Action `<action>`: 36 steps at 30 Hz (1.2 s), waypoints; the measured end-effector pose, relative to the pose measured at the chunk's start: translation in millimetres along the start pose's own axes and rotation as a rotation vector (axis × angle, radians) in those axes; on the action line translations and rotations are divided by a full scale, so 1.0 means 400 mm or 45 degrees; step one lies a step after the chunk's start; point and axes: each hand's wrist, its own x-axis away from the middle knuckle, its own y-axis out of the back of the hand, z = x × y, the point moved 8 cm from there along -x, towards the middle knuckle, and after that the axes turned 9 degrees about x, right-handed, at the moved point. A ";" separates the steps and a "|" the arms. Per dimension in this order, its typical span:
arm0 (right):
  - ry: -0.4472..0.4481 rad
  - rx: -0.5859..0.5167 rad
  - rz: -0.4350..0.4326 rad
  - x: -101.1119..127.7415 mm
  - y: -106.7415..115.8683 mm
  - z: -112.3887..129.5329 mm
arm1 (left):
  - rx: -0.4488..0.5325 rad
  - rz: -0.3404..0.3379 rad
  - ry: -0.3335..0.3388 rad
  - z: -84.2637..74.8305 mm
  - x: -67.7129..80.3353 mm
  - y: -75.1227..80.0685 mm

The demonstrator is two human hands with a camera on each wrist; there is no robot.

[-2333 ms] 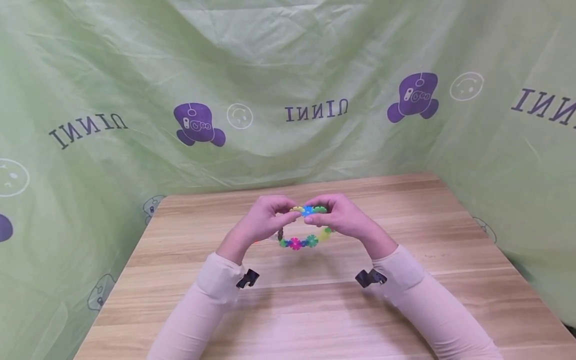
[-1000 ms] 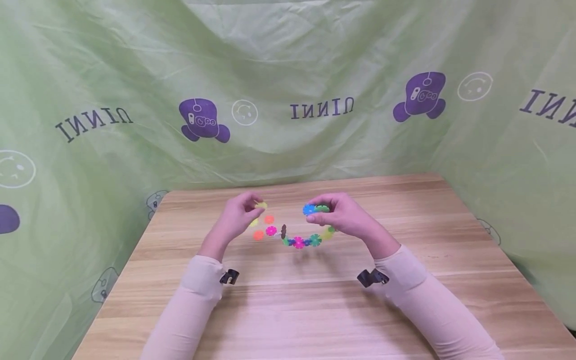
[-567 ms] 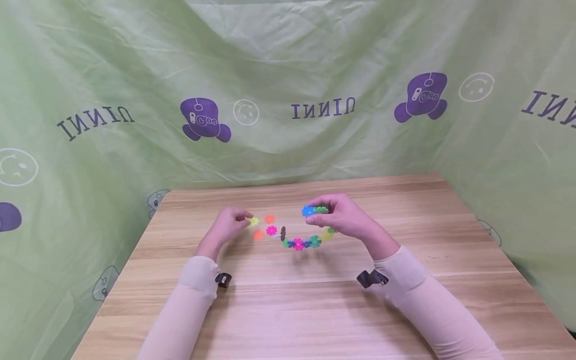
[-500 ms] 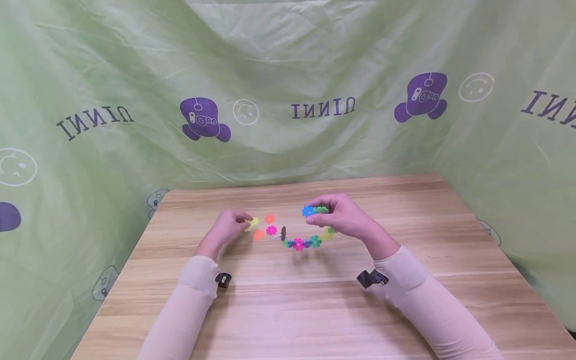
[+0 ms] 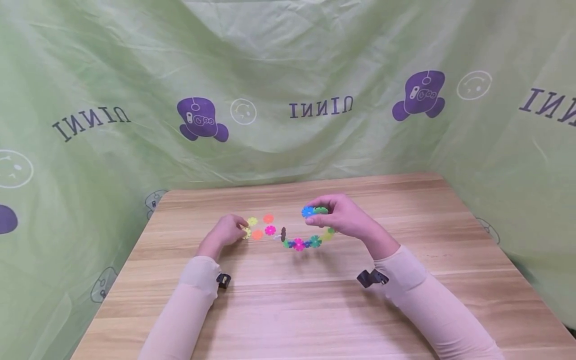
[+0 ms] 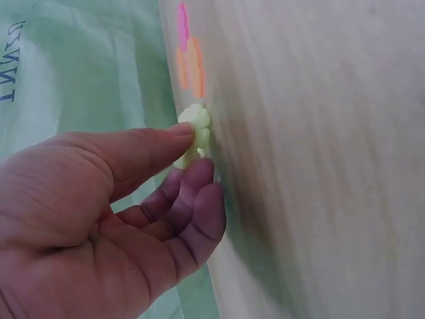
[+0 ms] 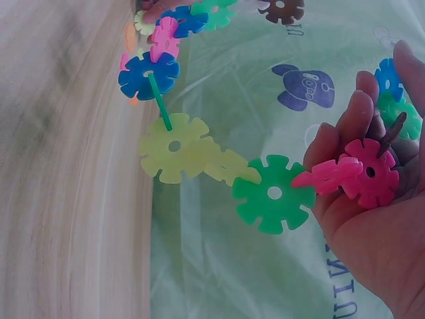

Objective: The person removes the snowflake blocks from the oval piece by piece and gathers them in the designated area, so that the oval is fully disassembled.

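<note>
My right hand [image 5: 313,213] holds one end of a curved chain of plastic snowflake discs [image 5: 299,243] above the wooden table [image 5: 315,310]. It grips the blue disc [image 5: 308,212] and the green one beside it. In the right wrist view the chain [image 7: 273,194] hangs from my right hand [image 7: 378,133], with pink, green, yellow and blue discs in a row. My left hand [image 5: 242,231] pinches a single yellow disc [image 5: 246,232] low against the table. The left wrist view shows the thumb and fingers of my left hand [image 6: 197,154] on that yellow disc [image 6: 194,129].
Loose discs lie on the table between my hands: a yellow one [image 5: 253,221], two orange ones [image 5: 268,218] [image 5: 257,234] and a pink one [image 5: 270,230]. Green printed cloth [image 5: 288,75] hangs behind and at both sides of the table.
My left hand pulled a yellow disc off the chain's upper end, carried it left and lowered it to the table beside the loose discs. My right hand has hardly moved.
</note>
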 end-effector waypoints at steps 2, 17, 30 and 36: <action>-0.001 0.005 -0.005 0.002 0.000 0.003 | -0.015 0.000 -0.010 0.003 -0.003 -0.001; 0.037 0.040 0.027 -0.002 -0.017 0.011 | -0.053 -0.058 0.036 0.007 0.017 0.004; 0.046 0.030 0.073 0.011 -0.010 0.027 | 0.005 -0.095 -0.303 -0.187 0.054 0.019; 0.087 -0.003 0.117 0.017 -0.014 0.035 | 0.098 -0.140 -0.479 -0.308 0.104 0.019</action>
